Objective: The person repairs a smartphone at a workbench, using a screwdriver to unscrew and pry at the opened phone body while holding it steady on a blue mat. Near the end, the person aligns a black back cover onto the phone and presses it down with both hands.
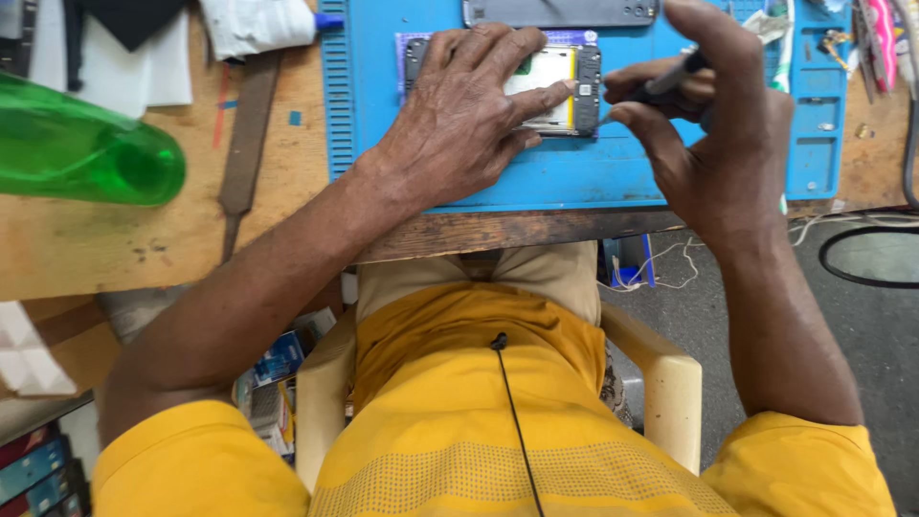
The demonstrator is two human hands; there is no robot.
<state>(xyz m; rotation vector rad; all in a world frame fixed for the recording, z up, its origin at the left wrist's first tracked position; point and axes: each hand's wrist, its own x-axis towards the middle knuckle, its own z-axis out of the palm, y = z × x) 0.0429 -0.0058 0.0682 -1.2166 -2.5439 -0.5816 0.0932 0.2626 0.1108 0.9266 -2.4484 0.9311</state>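
An opened phone (555,88) with its back removed lies on a blue work mat (574,168). My left hand (464,115) rests flat on top of it, pressing it down, fingers spread over its left half. To the right, my right hand (713,124) pinches a thin dark tool (670,77) between thumb and fingers. The tool's tip points toward the phone's right end. A grey phone back cover (560,11) lies on the mat just beyond the phone.
A green plastic bottle (81,153) lies on the wooden table (144,239) at the left, beside a dark metal file (244,134). Small tools and screws (866,43) fill the mat's right edge. White cloth (254,24) at the back. A plastic chair arm (670,378) sits below.
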